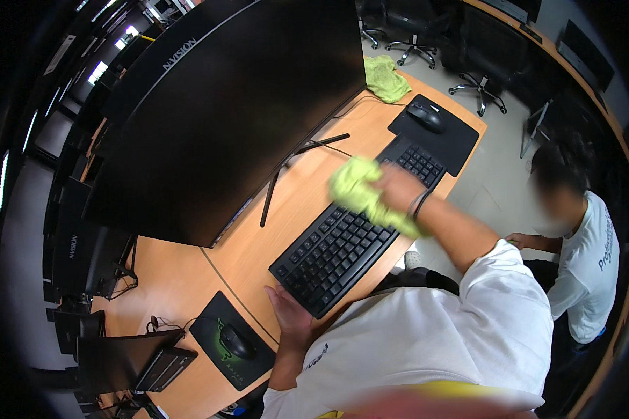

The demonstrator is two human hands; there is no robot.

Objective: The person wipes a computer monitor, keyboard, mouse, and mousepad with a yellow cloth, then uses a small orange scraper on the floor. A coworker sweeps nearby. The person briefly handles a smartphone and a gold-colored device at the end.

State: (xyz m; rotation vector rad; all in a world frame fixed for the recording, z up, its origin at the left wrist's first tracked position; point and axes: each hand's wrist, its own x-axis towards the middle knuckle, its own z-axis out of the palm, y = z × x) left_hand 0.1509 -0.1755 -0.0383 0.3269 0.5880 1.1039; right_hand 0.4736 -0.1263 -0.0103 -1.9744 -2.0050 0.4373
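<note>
Currently I'm seeing the right hand (400, 187) clutching a bunched yellow-green cloth (356, 185) over the middle of the black keyboard (335, 255), before the large monitor (223, 119). The left hand (291, 314) is meeting the keyboard's left end; whether it's clamping, I'm unable to say.

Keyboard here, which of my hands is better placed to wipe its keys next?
Probably your right hand: it holds the yellow-green cloth over the keyboard. Your left hand, with no visible cloth, is at the keyboard's left end.
</note>
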